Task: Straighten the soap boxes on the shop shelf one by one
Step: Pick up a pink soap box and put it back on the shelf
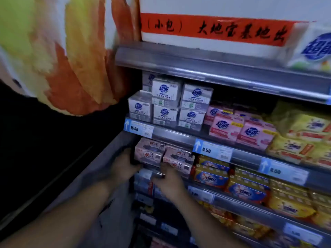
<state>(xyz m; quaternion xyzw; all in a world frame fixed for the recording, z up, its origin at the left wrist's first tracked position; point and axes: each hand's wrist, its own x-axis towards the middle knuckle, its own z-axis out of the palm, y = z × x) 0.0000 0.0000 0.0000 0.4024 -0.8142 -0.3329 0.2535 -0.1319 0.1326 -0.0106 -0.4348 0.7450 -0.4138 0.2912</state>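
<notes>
Two bare forearms are extended from the near edge toward the shelving. At the left end of a grey metal shelf (179, 138), a stack of pale pink soap boxes (149, 153) is pressed at its left side by the left hand (123, 165), whose fingers are wrapped against the cardboard. A second stack of pink soap boxes (178, 159), touching the first on its right, is met from below by the right hand (168, 183); how tightly it is gripped cannot be told through the blur. Blue-and-yellow OMO packs (212, 173) are seen just right of them, and white soap boxes with blue logos (166, 101) are stacked on the shelf above, over a blue price tag (138, 128) marked 15.00.
</notes>
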